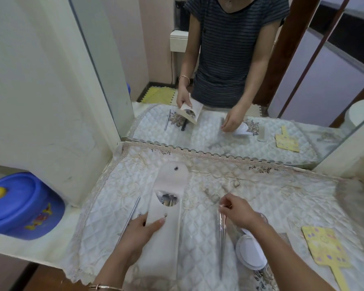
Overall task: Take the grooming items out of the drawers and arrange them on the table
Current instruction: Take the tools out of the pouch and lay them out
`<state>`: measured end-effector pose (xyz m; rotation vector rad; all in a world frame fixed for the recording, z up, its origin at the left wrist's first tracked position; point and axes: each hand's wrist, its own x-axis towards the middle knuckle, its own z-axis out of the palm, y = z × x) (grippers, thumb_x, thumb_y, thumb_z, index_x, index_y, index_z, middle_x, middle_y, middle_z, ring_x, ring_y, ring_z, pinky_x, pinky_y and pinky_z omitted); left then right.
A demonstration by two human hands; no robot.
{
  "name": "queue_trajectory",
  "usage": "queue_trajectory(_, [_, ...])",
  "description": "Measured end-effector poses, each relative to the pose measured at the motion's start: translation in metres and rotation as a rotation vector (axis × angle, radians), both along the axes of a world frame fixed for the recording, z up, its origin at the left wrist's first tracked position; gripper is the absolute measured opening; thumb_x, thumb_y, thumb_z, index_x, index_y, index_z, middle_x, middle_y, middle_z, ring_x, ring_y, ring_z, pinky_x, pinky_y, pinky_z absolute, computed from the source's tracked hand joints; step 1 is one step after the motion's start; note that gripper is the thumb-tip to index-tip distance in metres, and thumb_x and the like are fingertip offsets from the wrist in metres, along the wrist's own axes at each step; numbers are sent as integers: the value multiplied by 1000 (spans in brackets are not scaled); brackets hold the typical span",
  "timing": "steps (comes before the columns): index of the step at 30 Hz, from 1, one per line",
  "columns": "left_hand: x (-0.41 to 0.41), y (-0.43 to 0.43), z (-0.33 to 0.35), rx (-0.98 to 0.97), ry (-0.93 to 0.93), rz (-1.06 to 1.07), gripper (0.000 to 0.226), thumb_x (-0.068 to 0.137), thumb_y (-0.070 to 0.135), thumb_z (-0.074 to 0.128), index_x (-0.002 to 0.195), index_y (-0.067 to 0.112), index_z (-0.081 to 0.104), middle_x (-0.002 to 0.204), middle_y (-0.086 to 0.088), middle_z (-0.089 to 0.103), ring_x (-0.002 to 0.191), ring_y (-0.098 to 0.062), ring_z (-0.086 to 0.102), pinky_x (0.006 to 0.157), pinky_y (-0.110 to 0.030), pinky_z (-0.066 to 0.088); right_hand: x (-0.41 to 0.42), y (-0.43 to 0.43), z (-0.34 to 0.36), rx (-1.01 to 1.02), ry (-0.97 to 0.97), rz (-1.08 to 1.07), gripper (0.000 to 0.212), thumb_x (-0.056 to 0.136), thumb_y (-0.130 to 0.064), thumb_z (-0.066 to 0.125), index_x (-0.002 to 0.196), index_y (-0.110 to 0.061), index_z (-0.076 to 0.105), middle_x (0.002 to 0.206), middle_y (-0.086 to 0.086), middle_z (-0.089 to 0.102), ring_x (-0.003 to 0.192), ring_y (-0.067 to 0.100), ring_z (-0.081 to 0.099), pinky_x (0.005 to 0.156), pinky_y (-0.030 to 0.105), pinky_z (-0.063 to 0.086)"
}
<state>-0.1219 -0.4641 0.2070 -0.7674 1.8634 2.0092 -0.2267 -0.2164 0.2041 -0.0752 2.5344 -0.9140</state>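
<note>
My left hand point(142, 229) grips a pale snap-flap pouch point(166, 223) by its left edge, thumb on the front; its open flap points away and metal tools show in the oval opening. A thin metal rod point(130, 217) lies just left of the pouch. My right hand point(237, 211) pinches the top of a slim metal tool in a clear sleeve point(221, 234), which lies blurred on the quilted cloth point(292, 202). A white round case point(250, 253) sits under my right wrist. A yellow paddle-shaped board point(326, 248) lies at the right.
A mirror point(240, 80) stands along the table's back edge and reflects me and the items. A blue plastic lidded tub point(21, 206) sits low at the left beside a white wall. A comb point(285, 238) peeks out beside the yellow board.
</note>
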Motion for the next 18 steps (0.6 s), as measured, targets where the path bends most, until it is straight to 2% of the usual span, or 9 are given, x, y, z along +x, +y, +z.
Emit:
queue_trajectory(2, [0, 4, -3, 19, -1, 3, 11, 81, 10, 66, 91, 6, 70, 81, -8, 76, 74, -22, 71, 61, -30, 55, 2, -5, -8, 175, 104, 32, 30, 85, -15, 60, 115, -10, 55, 116, 11, 55, 107, 26, 52, 86, 28, 40])
queue_trajectory(3, [0, 6, -4, 24, -1, 0, 14, 79, 11, 69, 91, 6, 70, 83, -9, 76, 75, -23, 71, 63, -31, 55, 5, -10, -5, 188, 193, 22, 34, 85, -16, 59, 118, -9, 54, 120, 12, 54, 111, 28, 50, 89, 30, 39])
queue_trajectory(4, [0, 7, -5, 29, -2, -9, 20, 74, 14, 73, 92, 6, 70, 85, -11, 76, 77, -24, 72, 64, -32, 56, 7, -14, -2, 143, 294, 15, 30, 85, -15, 60, 115, -8, 57, 115, 11, 58, 108, 25, 53, 86, 29, 40])
queue_trajectory(6, [0, 10, -7, 41, -10, -56, 33, 65, 23, 74, 92, 6, 71, 90, -14, 75, 81, -27, 71, 69, -34, 56, 18, -29, 15, -83, 384, -3, 16, 83, -14, 62, 97, -8, 67, 89, 5, 67, 82, 5, 58, 73, 17, 40])
queue_trajectory(9, [0, 16, -5, 41, -6, -157, 37, 61, 27, 74, 91, 5, 71, 92, -17, 74, 82, -29, 69, 73, -36, 54, 33, -55, 37, -326, 352, 64, 14, 80, -18, 68, 93, -13, 72, 75, -13, 59, 72, -3, 56, 65, 6, 39])
queue_trajectory(13, [2, 25, -1, 62, -1, -233, 35, 63, 26, 74, 92, 7, 72, 91, -13, 75, 80, -24, 70, 68, -30, 54, 40, -69, 37, -289, 299, 168, 11, 78, -17, 69, 88, -14, 71, 79, -7, 54, 80, 9, 54, 75, 14, 40])
queue_trajectory(15, [5, 26, -1, 67, -8, -264, 36, 62, 28, 75, 93, 9, 72, 91, -12, 75, 79, -22, 70, 66, -28, 53, 42, -65, 33, -288, 233, 118, 8, 77, -16, 69, 77, -22, 65, 73, -10, 53, 74, 9, 54, 74, 19, 46])
queue_trajectory(17, [7, 25, -2, 54, -14, -283, 40, 60, 30, 76, 94, 9, 72, 93, -14, 74, 79, -22, 70, 66, -29, 53, 44, -61, 27, -309, 125, 62, 20, 77, -14, 68, 68, -27, 57, 67, -7, 57, 64, 8, 56, 69, 27, 52])
queue_trajectory(18, [8, 25, -3, 47, -18, -281, 41, 59, 29, 76, 94, 9, 72, 94, -15, 74, 79, -23, 70, 66, -29, 53, 44, -58, 25, -297, 100, 63, 21, 78, -14, 68, 65, -27, 56, 66, -5, 58, 60, 5, 55, 65, 23, 51])
